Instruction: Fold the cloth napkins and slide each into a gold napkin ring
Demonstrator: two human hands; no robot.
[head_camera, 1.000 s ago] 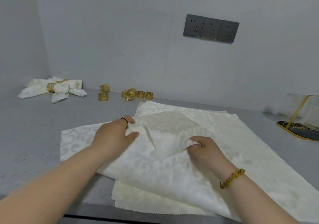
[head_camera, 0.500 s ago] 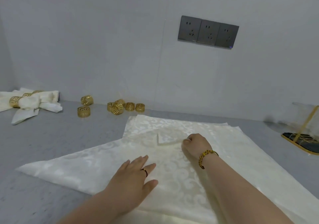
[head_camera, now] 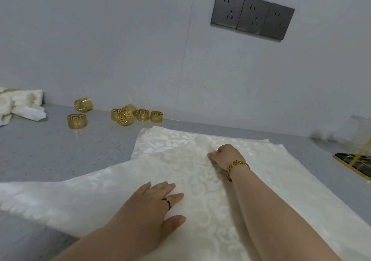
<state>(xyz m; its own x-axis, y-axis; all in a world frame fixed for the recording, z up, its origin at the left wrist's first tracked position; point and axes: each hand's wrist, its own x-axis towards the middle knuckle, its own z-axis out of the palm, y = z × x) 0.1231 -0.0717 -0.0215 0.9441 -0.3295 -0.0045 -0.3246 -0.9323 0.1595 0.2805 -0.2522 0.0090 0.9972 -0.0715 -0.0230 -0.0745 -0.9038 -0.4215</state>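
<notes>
Cream napkin (head_camera: 124,192) is lying flat on the grey counter (head_camera: 50,152), left hand (head_camera: 152,206) pressed on it palm down with fingers loosely spread, right hand (head_camera: 226,156) curled and pinching the cloth further back, and the loose gold rings (head_camera: 130,115) sit by the wall.

Before me: grey speckled counter (head_camera: 50,152); pale grey wall (head_camera: 100,39) with a vertical seam; three dark sockets (head_camera: 252,14); even light.
</notes>
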